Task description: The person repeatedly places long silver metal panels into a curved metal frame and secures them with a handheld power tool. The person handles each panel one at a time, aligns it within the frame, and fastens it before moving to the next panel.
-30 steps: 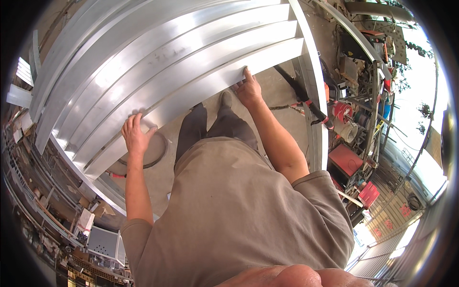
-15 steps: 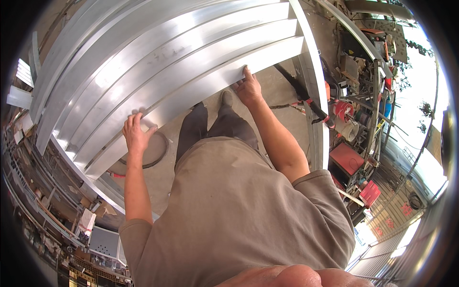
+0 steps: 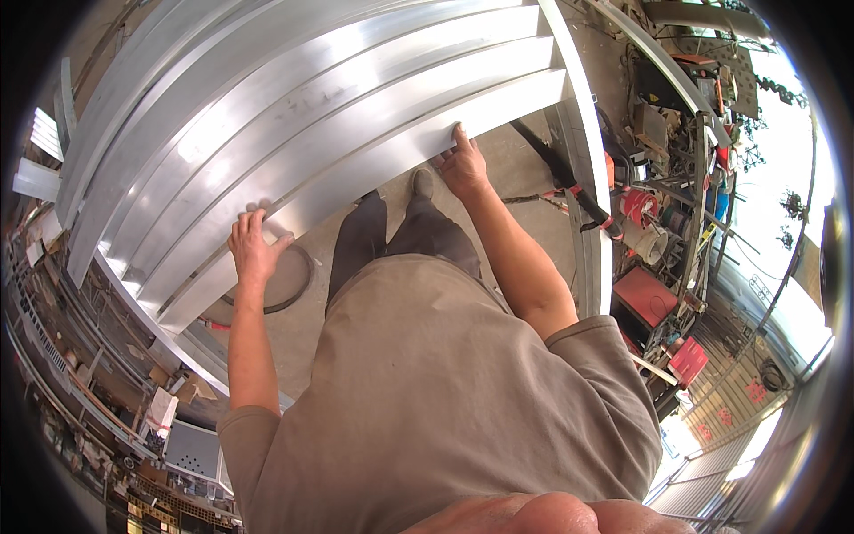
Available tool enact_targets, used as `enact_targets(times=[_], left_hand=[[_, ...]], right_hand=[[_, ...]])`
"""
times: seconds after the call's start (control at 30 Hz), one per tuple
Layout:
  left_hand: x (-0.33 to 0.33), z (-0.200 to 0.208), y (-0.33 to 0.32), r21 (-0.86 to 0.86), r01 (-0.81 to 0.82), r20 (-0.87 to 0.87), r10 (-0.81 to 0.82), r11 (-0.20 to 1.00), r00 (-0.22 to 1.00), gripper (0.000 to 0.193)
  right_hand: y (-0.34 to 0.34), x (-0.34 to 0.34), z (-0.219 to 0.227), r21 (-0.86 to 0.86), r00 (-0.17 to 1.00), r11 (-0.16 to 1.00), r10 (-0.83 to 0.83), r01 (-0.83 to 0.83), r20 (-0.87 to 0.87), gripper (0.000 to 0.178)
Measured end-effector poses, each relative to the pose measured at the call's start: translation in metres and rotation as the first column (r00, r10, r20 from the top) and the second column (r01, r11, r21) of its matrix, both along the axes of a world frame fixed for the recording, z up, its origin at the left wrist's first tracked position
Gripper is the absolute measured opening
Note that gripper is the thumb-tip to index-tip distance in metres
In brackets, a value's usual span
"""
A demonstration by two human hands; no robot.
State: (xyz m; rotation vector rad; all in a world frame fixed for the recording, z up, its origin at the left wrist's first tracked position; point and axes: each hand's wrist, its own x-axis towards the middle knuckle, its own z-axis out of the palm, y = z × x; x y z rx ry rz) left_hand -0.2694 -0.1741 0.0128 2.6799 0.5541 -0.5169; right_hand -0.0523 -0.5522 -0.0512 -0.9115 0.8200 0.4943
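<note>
Over here on the left, a pale grey box with a dotted panel (image 3: 193, 450) sits low beside the clutter. Next comes the left hand (image 3: 255, 249), thumb spread wide from the fingers, fingertips touching the long, flat, silver metal slat (image 3: 374, 175). That slat lies slantwise across the person's front, nearest in a row of shiny slats (image 3: 294, 107). A dark round ring (image 3: 310, 276) shows on the floor near the left wrist. Now the right hand (image 3: 458, 160): thumb on the slat's face, fingers curled under its lower edge, gripping. Further right, a slim black pole with red bands (image 3: 559, 169) slopes beside a pale metal rail (image 3: 594, 142), and beyond stands a red box (image 3: 646, 296).
</note>
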Motion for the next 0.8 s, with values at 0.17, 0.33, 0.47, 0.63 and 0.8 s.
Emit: enact_targets(times=[0.17, 0.33, 0.47, 0.63, 0.8], left_hand=[[0.001, 0.001, 0.000, -0.004, -0.010, -0.017, 0.010, 1.000, 1.000, 0.075], [0.002, 0.003, -0.002, -0.001, -0.016, -0.037, 0.016, 1.000, 0.999, 0.074], [0.002, 0.003, -0.002, -0.014, -0.029, -0.031, 0.029, 0.999, 0.999, 0.073], [0.000, 0.000, -0.004, -0.003, -0.036, -0.002, 0.036, 0.999, 0.999, 0.074], [-0.002, -0.003, -0.007, 0.009, -0.044, 0.015, 0.044, 0.999, 0.999, 0.076]], right_hand=[[0.001, -0.002, 0.002, -0.005, 0.998, 1.000, 0.028, -0.028, 0.054, 0.059], [0.001, -0.003, 0.002, -0.016, 0.996, 0.999, 0.043, -0.042, 0.077, 0.066], [0.001, -0.003, 0.001, -0.029, 0.998, 0.999, 0.033, -0.032, 0.057, 0.066], [0.001, 0.000, 0.009, -0.081, 0.996, 0.993, 0.083, -0.082, 0.016, 0.059], [-0.035, -0.014, 0.043, -0.299, 0.940, 0.895, 0.340, -0.331, -0.023, 0.048]])
